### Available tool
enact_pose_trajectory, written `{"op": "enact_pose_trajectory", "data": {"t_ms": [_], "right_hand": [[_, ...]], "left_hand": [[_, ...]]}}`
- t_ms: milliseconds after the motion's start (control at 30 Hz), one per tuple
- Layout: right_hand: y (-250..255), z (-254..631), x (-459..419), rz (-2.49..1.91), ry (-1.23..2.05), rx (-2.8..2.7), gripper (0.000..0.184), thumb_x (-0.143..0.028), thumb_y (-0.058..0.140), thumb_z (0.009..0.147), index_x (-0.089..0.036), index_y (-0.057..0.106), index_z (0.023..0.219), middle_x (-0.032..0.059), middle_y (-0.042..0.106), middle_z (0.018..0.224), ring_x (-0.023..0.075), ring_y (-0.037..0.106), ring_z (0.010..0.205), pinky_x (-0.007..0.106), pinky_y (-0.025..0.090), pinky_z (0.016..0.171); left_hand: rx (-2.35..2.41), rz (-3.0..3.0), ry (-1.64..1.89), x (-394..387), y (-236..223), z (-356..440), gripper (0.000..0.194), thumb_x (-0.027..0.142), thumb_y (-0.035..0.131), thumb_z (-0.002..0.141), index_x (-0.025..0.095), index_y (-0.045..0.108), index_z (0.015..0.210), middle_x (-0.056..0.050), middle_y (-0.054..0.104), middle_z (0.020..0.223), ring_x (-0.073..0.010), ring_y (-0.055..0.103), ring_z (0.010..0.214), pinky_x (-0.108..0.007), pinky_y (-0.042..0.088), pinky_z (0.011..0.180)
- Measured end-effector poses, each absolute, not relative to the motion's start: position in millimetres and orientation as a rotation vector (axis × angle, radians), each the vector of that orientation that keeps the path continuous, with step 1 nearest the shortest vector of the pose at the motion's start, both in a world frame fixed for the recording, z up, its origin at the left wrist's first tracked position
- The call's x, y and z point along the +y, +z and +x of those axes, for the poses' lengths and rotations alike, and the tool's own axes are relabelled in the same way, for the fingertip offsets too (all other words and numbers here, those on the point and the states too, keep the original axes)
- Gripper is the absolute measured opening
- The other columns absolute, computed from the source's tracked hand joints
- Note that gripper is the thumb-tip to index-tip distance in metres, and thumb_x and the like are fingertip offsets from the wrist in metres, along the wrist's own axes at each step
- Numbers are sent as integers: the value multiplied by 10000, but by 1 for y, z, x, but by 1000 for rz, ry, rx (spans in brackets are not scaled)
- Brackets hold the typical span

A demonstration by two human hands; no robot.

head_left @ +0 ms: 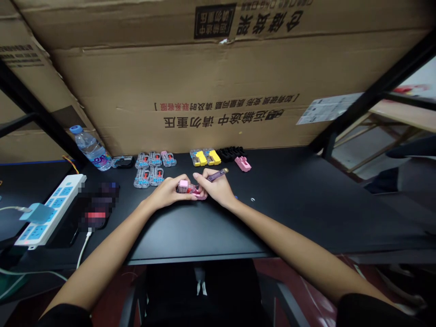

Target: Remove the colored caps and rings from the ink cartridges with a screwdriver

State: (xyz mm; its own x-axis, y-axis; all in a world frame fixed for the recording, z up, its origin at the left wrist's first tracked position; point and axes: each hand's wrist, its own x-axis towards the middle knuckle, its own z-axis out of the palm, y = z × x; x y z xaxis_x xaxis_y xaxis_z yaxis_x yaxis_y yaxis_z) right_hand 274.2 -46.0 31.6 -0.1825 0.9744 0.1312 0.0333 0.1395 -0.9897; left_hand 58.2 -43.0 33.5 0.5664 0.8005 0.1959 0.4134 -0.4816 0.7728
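Note:
Near the desk's middle, my left hand (pixel 169 191) is closed round a small pink and clear plastic device (pixel 184 185) with red parts inside. My right hand (pixel 218 187) pinches a slim, dark, pen-shaped tool (pixel 218 175) with a gold-coloured end pointing up and right. The tool's other end meets the device, but fingers hide the exact contact. Behind my left hand lie several clear cases (pixel 149 176) with blue and red parts. Two yellow and clear pieces (pixel 206 157), several black pieces (pixel 231 153) and one pink shell (pixel 243 164) lie beyond my right hand.
A cardboard wall (pixel 218 77) stands along the desk's back. At left are a tilted water bottle (pixel 91 147), a white power strip (pixel 51 209) and a phone (pixel 98 206) with a cable. A tiny white bit (pixel 252 199) lies right of my right hand on the black desk (pixel 306 204).

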Motion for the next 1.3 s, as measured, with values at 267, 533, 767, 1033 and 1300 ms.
{"op": "enact_pose_trajectory", "data": {"t_ms": [267, 533, 767, 1033, 1300], "right_hand": [[32, 296, -27, -1130, 959, -1488, 538, -708, 730, 870, -248, 564, 646, 30, 645, 548, 182, 601, 482, 325, 521, 491], [46, 305, -22, -1140, 771, -1714, 500, -621, 727, 878, -225, 607, 598, 26, 656, 621, 182, 586, 609, 337, 483, 637], [29, 300, -26, -1108, 971, -1869, 417, -530, 714, 926, -208, 693, 662, 52, 781, 716, 212, 700, 699, 320, 518, 701], [32, 302, -24, -1141, 848, -1838, 434, -533, 695, 940, -216, 684, 645, 31, 732, 658, 192, 655, 639, 306, 479, 642], [25, 301, -22, -1137, 910, -1857, 404, -543, 687, 940, -203, 735, 725, 33, 746, 683, 182, 660, 639, 298, 504, 660]], "left_hand": [[970, 2058, 736, -41, 38, 55, 475, 600, 840, 804, 208, 674, 1014, -29, 774, 911, -193, 688, 796, -289, 516, 709], [1190, 2099, 937, -36, 45, 43, 441, 612, 777, 877, 200, 623, 910, -19, 753, 841, -162, 651, 704, -257, 456, 636], [1281, 2310, 770, -32, 38, 41, 286, 505, 717, 945, 246, 628, 1025, -32, 796, 979, -232, 743, 856, -299, 506, 761], [1357, 2368, 703, -35, 41, 42, 282, 473, 703, 954, 263, 619, 1123, -26, 797, 1008, -252, 761, 867, -312, 505, 741], [1311, 2417, 726, -34, 41, 42, 354, 435, 684, 973, 270, 663, 1286, -44, 786, 1256, -273, 767, 1081, -359, 555, 913]]}}
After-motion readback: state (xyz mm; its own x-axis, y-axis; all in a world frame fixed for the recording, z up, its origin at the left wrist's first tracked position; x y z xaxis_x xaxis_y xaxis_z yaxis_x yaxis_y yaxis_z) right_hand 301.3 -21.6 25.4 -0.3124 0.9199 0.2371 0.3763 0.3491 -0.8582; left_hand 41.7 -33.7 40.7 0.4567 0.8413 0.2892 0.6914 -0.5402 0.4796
